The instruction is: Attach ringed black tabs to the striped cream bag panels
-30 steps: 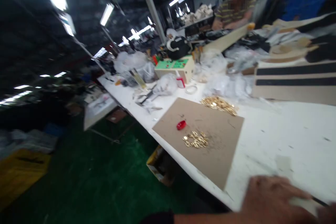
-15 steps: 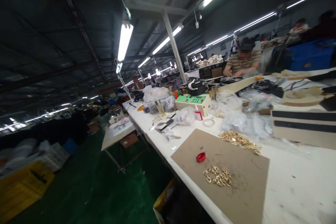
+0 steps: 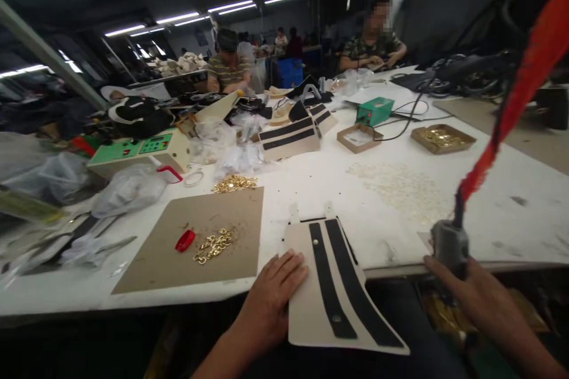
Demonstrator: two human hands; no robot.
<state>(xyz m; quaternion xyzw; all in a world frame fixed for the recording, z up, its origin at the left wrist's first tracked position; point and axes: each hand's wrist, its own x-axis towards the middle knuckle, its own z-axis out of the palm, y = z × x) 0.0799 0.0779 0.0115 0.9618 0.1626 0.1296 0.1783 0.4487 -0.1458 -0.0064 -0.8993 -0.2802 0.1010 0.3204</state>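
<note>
So the beige panel (image 3: 345, 284) is at my 5 o'clock. My left hand (image 3: 272, 291) has its fingers close together on its 9 o'clock edge, thumb hidden, so can't tell if I'm pinching. Right hand (image 3: 482, 293)'s at the gray tool (image 3: 450, 246), 4 o'clock; can't tell its grip.

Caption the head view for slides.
Left hand on a black-striped beige panel; right hand gripping a grey tool below a red-wrapped line.

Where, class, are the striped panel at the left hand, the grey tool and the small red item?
Striped panel (image 3: 342, 284): head view, pale band along its middle.
Grey tool (image 3: 450, 247): head view, middle of body.
Small red item (image 3: 185, 241): head view, visible middle.
</note>
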